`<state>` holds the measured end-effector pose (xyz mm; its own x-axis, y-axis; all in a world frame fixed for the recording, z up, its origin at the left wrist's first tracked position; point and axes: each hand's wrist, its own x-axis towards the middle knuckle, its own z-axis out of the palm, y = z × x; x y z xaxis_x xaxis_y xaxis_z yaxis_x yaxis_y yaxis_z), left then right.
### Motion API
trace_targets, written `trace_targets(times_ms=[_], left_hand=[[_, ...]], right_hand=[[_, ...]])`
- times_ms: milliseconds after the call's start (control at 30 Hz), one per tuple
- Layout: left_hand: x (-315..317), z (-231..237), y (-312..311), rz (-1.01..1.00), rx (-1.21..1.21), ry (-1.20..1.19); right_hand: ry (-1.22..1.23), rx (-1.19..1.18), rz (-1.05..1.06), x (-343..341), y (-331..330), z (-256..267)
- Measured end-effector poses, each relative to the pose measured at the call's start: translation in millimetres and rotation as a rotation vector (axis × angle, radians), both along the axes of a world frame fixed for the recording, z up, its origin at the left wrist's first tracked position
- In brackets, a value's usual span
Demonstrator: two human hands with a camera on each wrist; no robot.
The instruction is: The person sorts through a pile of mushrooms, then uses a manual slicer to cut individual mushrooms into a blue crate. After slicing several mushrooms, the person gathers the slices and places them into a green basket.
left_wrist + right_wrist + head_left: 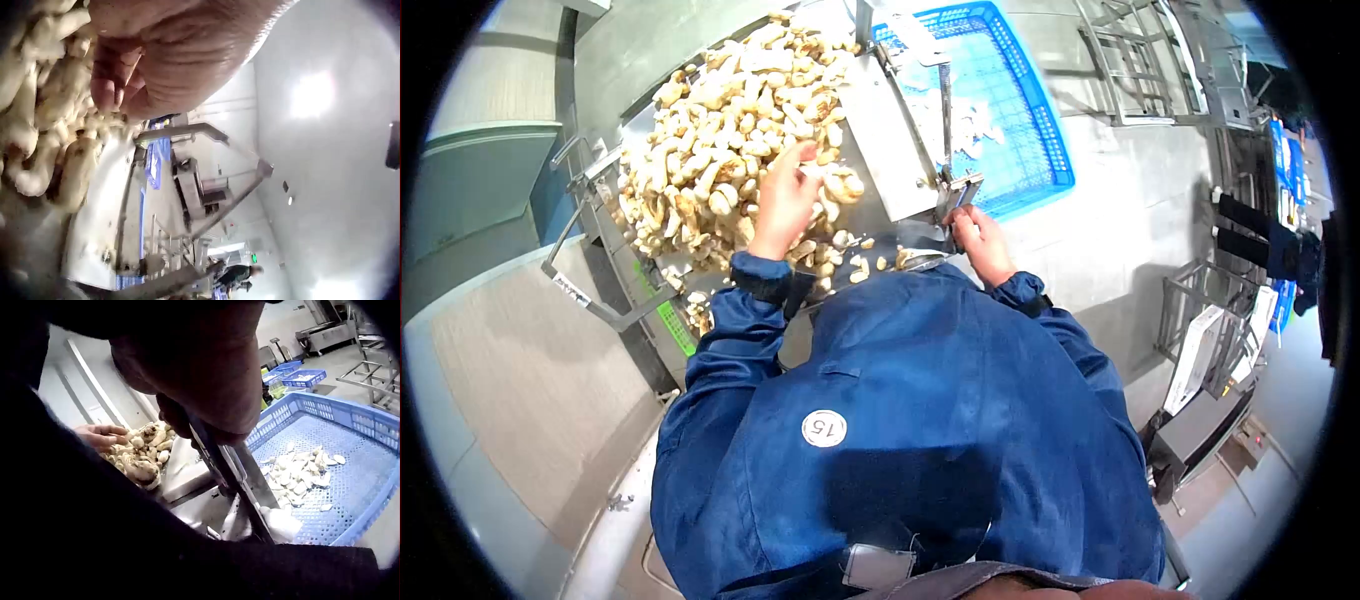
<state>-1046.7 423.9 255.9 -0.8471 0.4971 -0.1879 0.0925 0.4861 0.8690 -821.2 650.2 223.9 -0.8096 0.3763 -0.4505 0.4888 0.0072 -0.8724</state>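
Note:
A large heap of pale brown mushrooms [730, 140] covers the table at the left. Over its right side is the left hand [785, 200], fingers bent loosely; in the left wrist view this hand [169, 56] hangs just above the mushrooms [75, 162], and whether it touches one cannot be told. The right hand [984, 246] grips the handle end of a hinged metal blade [946, 120] mounted beside a white board [890, 140]. In the right wrist view the right hand [200, 381] is curled round that handle, and the blade [234, 481] slants down.
A blue crate [1040, 130] with white slices [300, 475] stands right of the blade. Loose pieces lie near the apron at the table's front edge. Metal racks [1135, 60] stand at the back right, a green basket [672, 320] at the lower left, and a person [1290, 250] farther right.

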Motion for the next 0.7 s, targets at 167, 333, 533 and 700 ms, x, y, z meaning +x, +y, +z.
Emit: trace_targets(times_ms=[167,333,533,700], left_hand=[[-8,24,-37,-0.032,-0.139,0.142],[17,5,-41,-0.363,-0.412,0.317],[36,-40,-2,-0.409,-0.859,0.535],[31,-48,1,-0.401,-0.804,0.421]], right_hand=[[0.021,-0.028,-0.003,1,0,-5],[-0.004,-0.047,0.005,3,3,-7],[0.001,-0.023,-0.007,3,2,-8],[-0.085,0.117,0.052,-1,-2,4]])
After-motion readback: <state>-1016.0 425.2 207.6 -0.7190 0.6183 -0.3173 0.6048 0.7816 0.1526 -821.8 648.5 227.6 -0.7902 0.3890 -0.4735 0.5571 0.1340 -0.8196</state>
